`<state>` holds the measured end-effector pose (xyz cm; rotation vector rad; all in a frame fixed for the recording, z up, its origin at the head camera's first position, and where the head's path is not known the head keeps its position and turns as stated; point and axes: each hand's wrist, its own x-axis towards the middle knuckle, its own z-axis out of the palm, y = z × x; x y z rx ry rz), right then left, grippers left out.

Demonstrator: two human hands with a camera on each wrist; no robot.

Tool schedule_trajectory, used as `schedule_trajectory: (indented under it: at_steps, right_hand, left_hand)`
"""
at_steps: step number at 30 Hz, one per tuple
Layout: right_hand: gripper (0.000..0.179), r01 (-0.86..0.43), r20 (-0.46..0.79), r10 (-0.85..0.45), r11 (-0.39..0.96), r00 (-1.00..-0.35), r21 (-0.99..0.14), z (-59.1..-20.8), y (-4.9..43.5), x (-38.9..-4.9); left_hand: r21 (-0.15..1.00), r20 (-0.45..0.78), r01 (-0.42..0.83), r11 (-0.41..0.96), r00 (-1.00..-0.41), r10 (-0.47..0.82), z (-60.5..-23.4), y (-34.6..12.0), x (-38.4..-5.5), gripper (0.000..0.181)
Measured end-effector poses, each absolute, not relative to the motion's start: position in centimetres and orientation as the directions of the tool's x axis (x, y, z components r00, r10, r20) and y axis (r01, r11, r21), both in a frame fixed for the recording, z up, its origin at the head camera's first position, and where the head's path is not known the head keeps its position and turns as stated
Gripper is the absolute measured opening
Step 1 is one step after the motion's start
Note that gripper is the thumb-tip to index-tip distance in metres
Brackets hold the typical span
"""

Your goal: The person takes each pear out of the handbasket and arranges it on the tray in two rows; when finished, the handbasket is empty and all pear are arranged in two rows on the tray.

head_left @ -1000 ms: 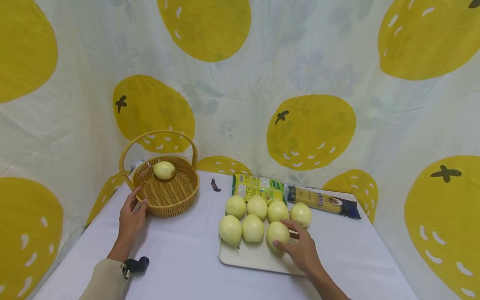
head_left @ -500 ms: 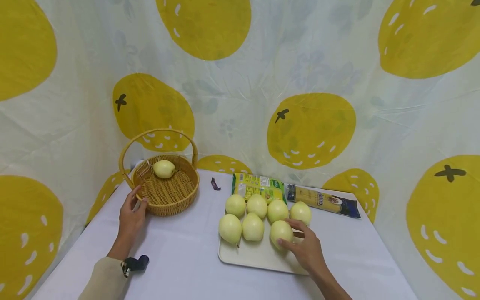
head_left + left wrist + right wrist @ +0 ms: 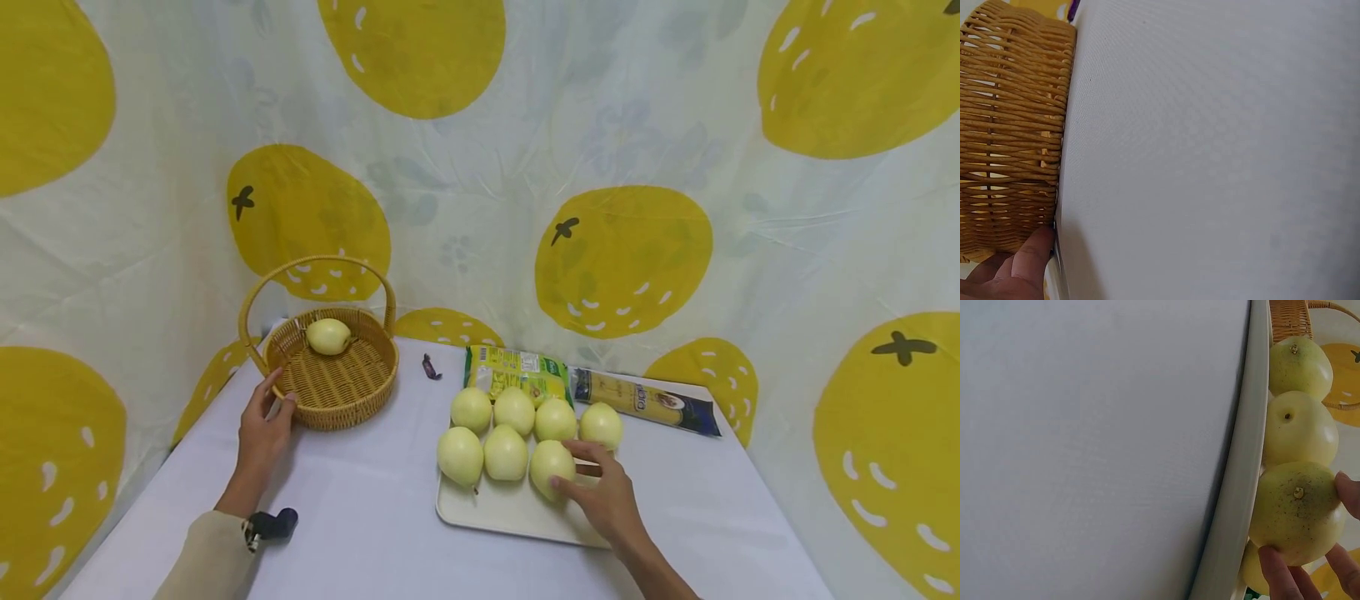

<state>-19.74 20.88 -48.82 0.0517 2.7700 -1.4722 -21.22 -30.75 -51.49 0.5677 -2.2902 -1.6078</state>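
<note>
My right hand [image 3: 603,492] holds a pale yellow-green pear [image 3: 552,469] in the front row on a cream tray [image 3: 510,521]. In the right wrist view, the thumb and fingers sit on opposite sides of this pear [image 3: 1297,512], its speckled end facing the camera. Several similar pears [image 3: 506,454] stand beside and behind it on the tray. My left hand [image 3: 264,429] touches the near left side of a round wicker basket [image 3: 348,410], its fingers lying against the woven wall [image 3: 1010,137] in the left wrist view. One pear [image 3: 328,337] lies inside the basket at the back.
Behind the pears lies a yellow-green packet [image 3: 517,372], with a long blue and gold packet [image 3: 648,402] to its right. A small dark wrapped piece [image 3: 430,367] rests between basket and tray. The basket's tall handle [image 3: 322,258] arches upward. A patterned curtain [image 3: 465,183] encloses the table.
My right hand and its pear shifted slightly right, then came back left towards the neighbouring pear. The left hand and basket show no clear movement.
</note>
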Motion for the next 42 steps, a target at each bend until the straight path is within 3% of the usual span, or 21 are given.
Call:
schedule_trajectory:
  at_steps: [42]
  right_hand:
    - [0.060, 0.005, 0.011, 0.027, 0.539, -1.000, -0.842, -48.99, 20.93, -19.76]
  left_hand:
    - [0.940, 0.004, -0.160, 0.302, -0.878, -0.479, -51.47, -30.74, -21.17, 0.061]
